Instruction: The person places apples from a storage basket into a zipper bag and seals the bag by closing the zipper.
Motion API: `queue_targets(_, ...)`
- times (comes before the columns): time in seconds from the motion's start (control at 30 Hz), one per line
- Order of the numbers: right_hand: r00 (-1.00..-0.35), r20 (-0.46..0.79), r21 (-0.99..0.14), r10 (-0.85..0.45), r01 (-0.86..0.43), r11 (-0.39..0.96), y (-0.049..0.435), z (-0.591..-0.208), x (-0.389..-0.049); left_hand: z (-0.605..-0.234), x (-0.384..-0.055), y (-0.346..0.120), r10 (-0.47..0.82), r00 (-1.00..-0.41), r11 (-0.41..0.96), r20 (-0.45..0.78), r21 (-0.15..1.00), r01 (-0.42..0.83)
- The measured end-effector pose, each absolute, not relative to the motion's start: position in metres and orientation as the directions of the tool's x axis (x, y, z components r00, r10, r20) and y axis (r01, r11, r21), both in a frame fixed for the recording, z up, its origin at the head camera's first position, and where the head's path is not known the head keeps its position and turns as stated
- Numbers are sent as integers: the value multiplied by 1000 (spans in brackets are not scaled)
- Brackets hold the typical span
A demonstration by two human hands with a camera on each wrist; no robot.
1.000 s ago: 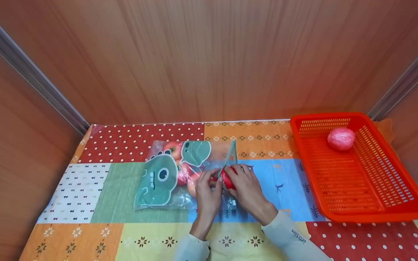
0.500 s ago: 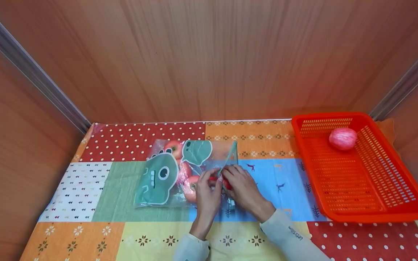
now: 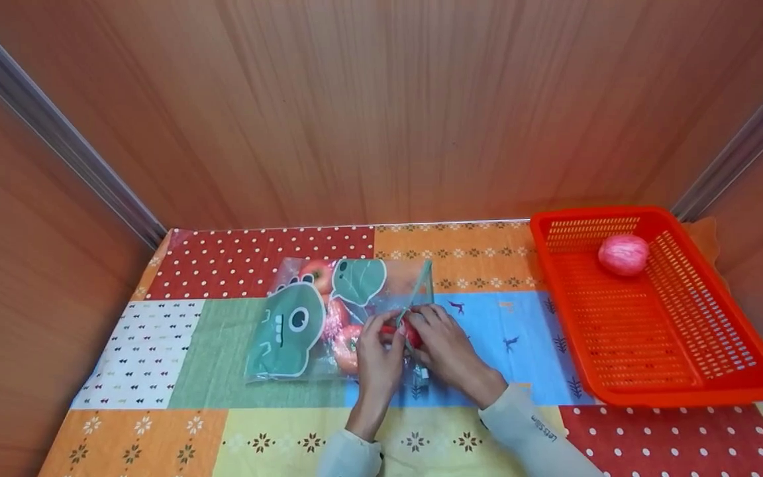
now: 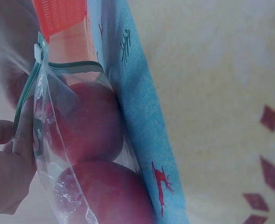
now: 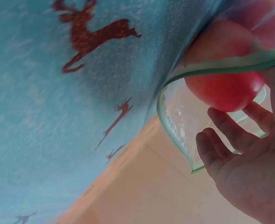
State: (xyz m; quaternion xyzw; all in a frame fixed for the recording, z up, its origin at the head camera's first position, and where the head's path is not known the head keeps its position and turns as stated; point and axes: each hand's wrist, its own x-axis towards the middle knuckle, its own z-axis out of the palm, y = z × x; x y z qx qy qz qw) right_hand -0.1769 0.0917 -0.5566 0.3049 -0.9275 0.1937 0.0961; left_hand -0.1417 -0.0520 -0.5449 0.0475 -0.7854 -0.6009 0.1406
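Observation:
A clear zip bag point(image 3: 289, 324) with a green cartoon monster print lies on the patchwork cloth with several red apples point(image 3: 346, 354) inside. My left hand point(image 3: 378, 358) pinches the green-edged rim point(image 4: 25, 93) of its mouth, which faces right. Just inside that mouth sits a red apple point(image 5: 226, 88), and my right hand point(image 3: 449, 351) reaches in against it. In the right wrist view the fingers point(image 5: 230, 130) are loosely bent, tips touching the apple's side. A white slider point(image 4: 38, 53) sits at the zip's near end.
An orange-red plastic basket point(image 3: 633, 331) stands to the right, one pink-red apple point(image 3: 623, 255) in its far part. Wood-grain panels point(image 3: 381, 112) close off the back and both sides. A patchwork cloth point(image 3: 289, 434) covers the table.
My right hand has pushed the apple from the bag's mouth leftward into it, and the apples inside have shifted a little. The left hand keeps its pinch on the rim.

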Motion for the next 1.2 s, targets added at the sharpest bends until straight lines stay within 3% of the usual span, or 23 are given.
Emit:
queue_targets(0.6, -822, 304, -247, -481, -555, 794, 129, -528, -159, -547, -141, -49, -247, -954, 262, 172, 959, 105)
queue_targets(1.2, -876, 310, -277, -371, -456, 846, 170, -494, -148, -549, -140, -50, -247, -958, 242, 146, 966, 85)
